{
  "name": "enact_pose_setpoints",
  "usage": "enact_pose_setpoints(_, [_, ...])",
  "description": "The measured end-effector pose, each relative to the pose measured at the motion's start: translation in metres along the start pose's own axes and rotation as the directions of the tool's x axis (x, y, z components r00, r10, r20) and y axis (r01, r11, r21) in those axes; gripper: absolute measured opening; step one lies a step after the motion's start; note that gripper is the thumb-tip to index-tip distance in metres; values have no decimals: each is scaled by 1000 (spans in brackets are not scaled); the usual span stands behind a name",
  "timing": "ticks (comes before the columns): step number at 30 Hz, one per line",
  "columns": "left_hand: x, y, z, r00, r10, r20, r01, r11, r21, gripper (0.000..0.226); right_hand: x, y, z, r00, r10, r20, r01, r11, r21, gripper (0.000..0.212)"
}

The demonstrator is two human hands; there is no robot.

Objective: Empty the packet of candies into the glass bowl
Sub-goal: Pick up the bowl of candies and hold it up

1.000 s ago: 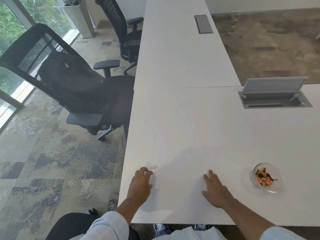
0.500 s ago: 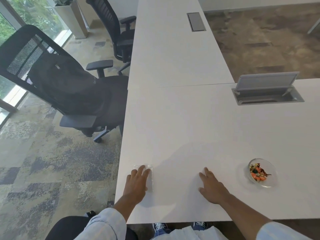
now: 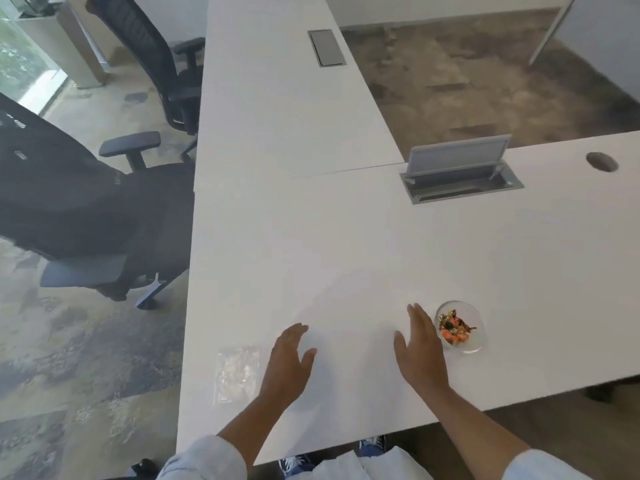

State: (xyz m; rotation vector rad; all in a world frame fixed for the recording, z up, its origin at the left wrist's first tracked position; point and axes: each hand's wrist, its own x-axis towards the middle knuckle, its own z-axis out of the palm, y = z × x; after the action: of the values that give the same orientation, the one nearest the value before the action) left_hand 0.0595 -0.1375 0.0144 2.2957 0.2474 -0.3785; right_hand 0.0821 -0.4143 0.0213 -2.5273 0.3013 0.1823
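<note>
A small glass bowl (image 3: pixel 471 337) stands on the white desk (image 3: pixel 346 244) near its front edge and holds orange and gold wrapped candies (image 3: pixel 454 328). A clear, flat, empty-looking plastic packet (image 3: pixel 237 373) lies at the desk's front left. My left hand (image 3: pixel 289 363) hovers open just right of the packet, apart from it. My right hand (image 3: pixel 420 348) is open with fingers extended, right beside the bowl's left side.
Two black office chairs (image 3: pixel 86 202) (image 3: pixel 162 60) stand left of the desk. An open cable hatch (image 3: pixel 460 178) with its raised lid sits at the back right, a closed hatch (image 3: pixel 327 48) farther back, and a round cable hole (image 3: pixel 602 162) at the far right.
My left hand has lifted off the packet and moved right, leaving it flat on the desk. My right hand has moved toward the bowl. The view has shifted right.
</note>
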Motion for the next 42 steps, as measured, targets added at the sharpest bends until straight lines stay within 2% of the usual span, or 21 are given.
enact_pose_setpoints(6, [33,87,56,996,-47,71,63,967,-247,46,18,39,-41,976,157,-150,-138,982,126,56])
enact_pose_setpoints(12, [54,155,107,977,-92,193,156,924,-349,40,29,79,-67,936,325,-132,-297,934,197,58])
enact_pose_setpoints(17, [62,186,141,947,-173,272,272,881,-387,44,39,100,-76,875,482,-37,-450,841,301,55])
enact_pose_setpoints(18, [63,189,147,941,-182,285,286,877,-387,43,40,103,-76,859,512,-15,-482,818,313,50])
enact_pose_setpoints(20, [64,195,158,933,-195,304,304,878,-370,43,43,111,-73,830,558,5,-526,779,342,25])
enact_pose_setpoints(21, [65,198,164,929,-201,312,311,880,-360,43,44,112,-73,827,562,16,-531,772,348,18])
enact_pose_setpoints(26, [65,206,180,899,-205,387,352,865,-358,38,46,115,-69,823,567,32,-525,740,420,33])
enact_pose_setpoints(29, [65,209,185,892,-206,402,359,863,-355,46,46,116,-69,811,582,63,-527,678,512,34])
enact_pose_setpoints(33, [64,208,182,907,-211,365,361,835,-415,46,46,112,-68,824,563,66,-505,675,538,28])
enact_pose_setpoints(39, [70,197,153,928,-255,272,363,785,-501,46,63,77,-61,869,486,94,-457,716,527,34])
enact_pose_setpoints(42, [76,186,128,926,-300,228,377,763,-525,59,73,51,-53,894,426,140,-429,721,545,30])
